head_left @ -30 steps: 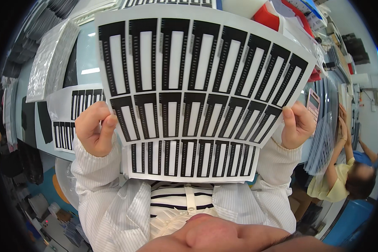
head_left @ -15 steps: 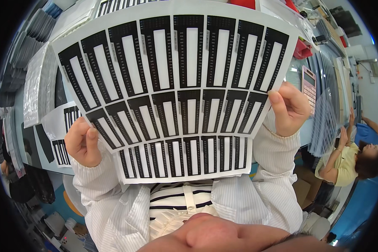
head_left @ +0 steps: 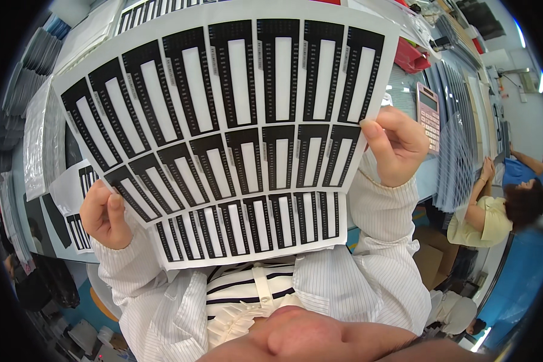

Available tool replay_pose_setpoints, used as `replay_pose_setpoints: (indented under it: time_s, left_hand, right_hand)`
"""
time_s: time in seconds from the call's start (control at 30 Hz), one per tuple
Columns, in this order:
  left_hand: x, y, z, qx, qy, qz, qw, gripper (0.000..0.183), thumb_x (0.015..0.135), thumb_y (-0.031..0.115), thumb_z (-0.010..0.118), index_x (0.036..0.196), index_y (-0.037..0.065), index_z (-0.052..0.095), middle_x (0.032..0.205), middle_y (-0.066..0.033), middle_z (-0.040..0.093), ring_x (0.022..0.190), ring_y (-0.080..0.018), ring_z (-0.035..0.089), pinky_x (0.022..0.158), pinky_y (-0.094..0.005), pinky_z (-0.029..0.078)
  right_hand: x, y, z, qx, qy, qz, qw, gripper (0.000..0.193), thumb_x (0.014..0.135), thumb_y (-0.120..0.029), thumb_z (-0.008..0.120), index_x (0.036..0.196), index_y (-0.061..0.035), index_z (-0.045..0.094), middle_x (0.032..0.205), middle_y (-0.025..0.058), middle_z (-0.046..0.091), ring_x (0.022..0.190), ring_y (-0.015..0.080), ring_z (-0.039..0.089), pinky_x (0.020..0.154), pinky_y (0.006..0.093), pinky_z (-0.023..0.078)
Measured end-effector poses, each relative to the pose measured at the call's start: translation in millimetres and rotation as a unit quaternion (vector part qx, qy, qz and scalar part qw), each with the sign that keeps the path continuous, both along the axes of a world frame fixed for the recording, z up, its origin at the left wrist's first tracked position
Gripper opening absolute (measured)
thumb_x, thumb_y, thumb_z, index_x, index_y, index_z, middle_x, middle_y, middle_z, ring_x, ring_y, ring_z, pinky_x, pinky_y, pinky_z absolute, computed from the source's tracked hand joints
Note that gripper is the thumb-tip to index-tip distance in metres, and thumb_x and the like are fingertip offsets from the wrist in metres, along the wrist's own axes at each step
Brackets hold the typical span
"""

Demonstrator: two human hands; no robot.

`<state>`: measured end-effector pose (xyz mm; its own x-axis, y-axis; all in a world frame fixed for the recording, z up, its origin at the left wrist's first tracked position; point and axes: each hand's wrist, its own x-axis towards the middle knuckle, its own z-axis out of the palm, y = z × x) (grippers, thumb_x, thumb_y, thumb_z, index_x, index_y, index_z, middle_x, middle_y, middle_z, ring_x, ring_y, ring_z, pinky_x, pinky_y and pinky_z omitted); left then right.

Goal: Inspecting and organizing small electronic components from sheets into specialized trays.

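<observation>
A large white printed sheet [head_left: 241, 127], covered with rows of black upright panels that have white middles, is held up in front of my chest. My left hand [head_left: 107, 215] pinches its lower left edge between thumb and fingers. Higher up, at the right edge, my right hand [head_left: 398, 145] grips it the same way. Below the sheet's bottom edge shows a second, similar printed sheet [head_left: 250, 256], close to my striped top. What supports that lower sheet is hidden.
More printed sheets [head_left: 72, 187] lie on the table at left, near a plastic-wrapped stack [head_left: 45, 142]. A pink calculator [head_left: 429, 117] and a red item [head_left: 411, 55] are at right, beside long grey strips [head_left: 455, 108]. Another person [head_left: 485, 220] sits at far right.
The whole view has shifted, so the sheet, both hands and the calculator appear farther left. The sheet tilts slightly more, its left side lower. Both hands keep their grip.
</observation>
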<state>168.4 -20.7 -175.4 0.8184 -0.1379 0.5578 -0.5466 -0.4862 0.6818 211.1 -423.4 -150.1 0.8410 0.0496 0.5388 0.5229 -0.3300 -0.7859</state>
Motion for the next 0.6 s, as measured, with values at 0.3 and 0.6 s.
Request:
replay_pose_setpoints:
  time_s: [0.3,0.6]
  left_hand:
    - [0.4,-2.3,-0.9,0.016,0.003,0.027,1.0,0.028,0.095,0.016,0.049,0.076,-0.004,0.054,0.062,-0.0027,0.046,0.052,-0.0067,0.036,0.049,-0.0214,0.025]
    - [0.8,1.4,-5.7,0.006,-0.008,0.017,1.0,0.03,0.095,0.017,0.049,0.072,-0.003,0.052,0.062,-0.0032,0.047,0.051,-0.0073,0.036,0.049,-0.022,0.024]
  right_hand:
    - [0.1,-1.5,1.4,0.002,-0.001,0.001,1.0,0.003,0.073,0.004,0.067,0.075,0.0035,0.065,0.062,0.0058,0.061,0.051,0.0091,0.05,0.048,0.0208,0.037]
    - [0.0,-0.9,2.1,0.0,-0.003,-0.003,1.0,0.004,0.072,0.004,0.069,0.076,0.0034,0.066,0.062,0.0061,0.062,0.051,0.009,0.051,0.048,0.021,0.037]
